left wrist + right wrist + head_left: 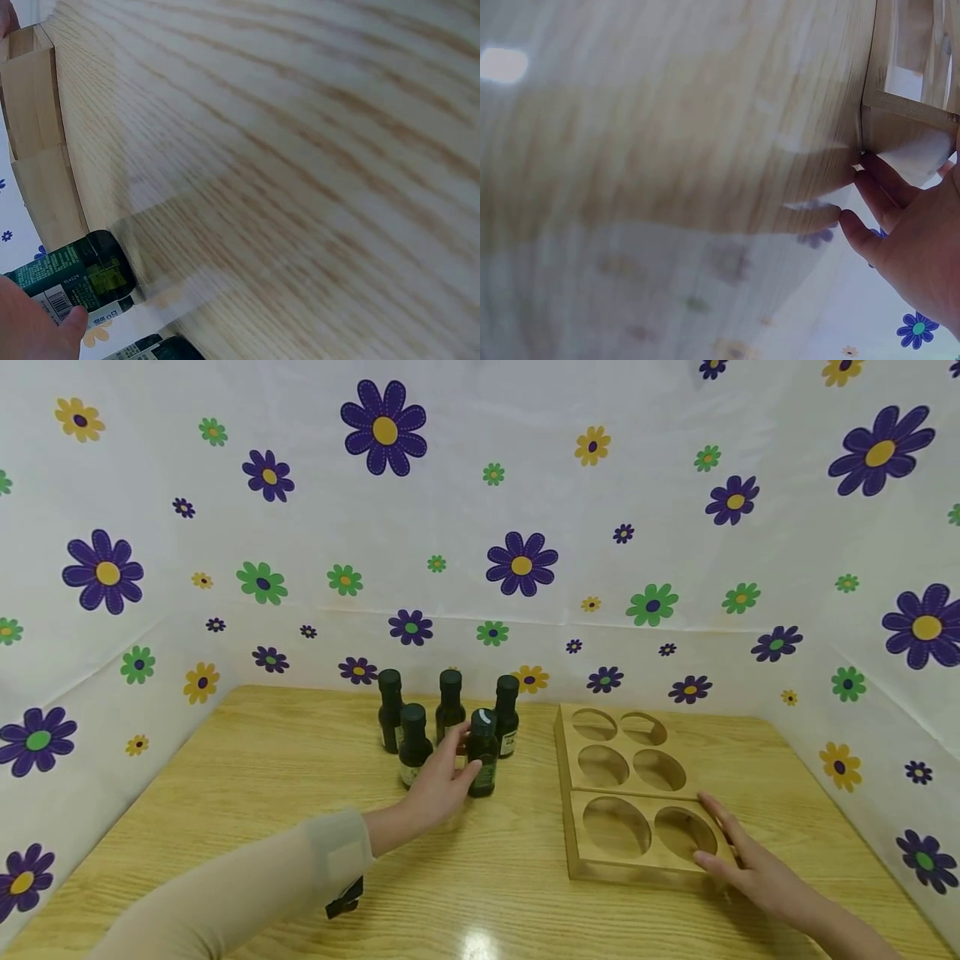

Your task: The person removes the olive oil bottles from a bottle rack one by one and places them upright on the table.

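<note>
My left hand holds a dark, short bottle between thumb and fingers. In the left wrist view the bottle shows a green label with a barcode, and the thumb lies on that label. Several more dark glass bottles with dark caps stand close by, among them a front-left bottle and a back-right bottle. My right hand grips the near right corner of a wooden bottle rack, thumb on top. In the right wrist view its other fingers reach low along the rack's side.
The rack has several round holes and a seam across it. Light wood tabletop lies all around. White flowered cloth walls the back and both sides. Partly hidden under the left sleeve is a small black object.
</note>
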The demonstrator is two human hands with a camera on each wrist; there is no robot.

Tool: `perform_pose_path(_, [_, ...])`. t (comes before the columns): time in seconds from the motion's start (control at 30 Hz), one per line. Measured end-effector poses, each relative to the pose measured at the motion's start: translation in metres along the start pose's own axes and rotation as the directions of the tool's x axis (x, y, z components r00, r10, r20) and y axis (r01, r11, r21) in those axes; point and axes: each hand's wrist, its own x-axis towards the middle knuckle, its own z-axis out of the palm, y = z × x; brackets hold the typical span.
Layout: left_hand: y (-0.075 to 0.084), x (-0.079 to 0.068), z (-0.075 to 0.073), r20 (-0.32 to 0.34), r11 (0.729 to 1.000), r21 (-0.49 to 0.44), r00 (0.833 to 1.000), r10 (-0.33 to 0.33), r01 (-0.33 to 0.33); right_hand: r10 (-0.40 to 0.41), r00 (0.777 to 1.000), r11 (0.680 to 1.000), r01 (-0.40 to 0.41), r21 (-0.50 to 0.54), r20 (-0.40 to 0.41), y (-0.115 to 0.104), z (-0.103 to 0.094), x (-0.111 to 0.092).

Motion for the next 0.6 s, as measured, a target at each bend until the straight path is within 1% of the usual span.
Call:
perform_pose_path(0.23, [0.000,-0.001,-0.003,0.002,1.000,0.007,1.000,0.002,-0.002,0.018,1.000,0.998,-0.019,-0.066,-0.004,-0.002,0.001,0.000])
perform_pose_path(0.3, [0.000,-0.002,-0.003,0.004,1.000,-0.007,1.000,-0.001,0.001,0.021,1.000,0.997,-0.021,-0.080,-0.007,-0.003,0.000,-0.001])
perform_pose_path(0.47, [-0.003,-0.007,-0.005,0.009,0.997,-0.081,1.000,0.001,-0.001,0.019,1.000,0.997,-0.019,-0.070,0.002,-0.004,0.000,-0.001])
perform_pose_path(0.6, [-0.005,-0.015,-0.008,0.002,0.986,-0.164,1.000,0.005,-0.004,0.000,1.000,0.997,-0.003,-0.083,-0.028,-0.005,-0.002,0.000])
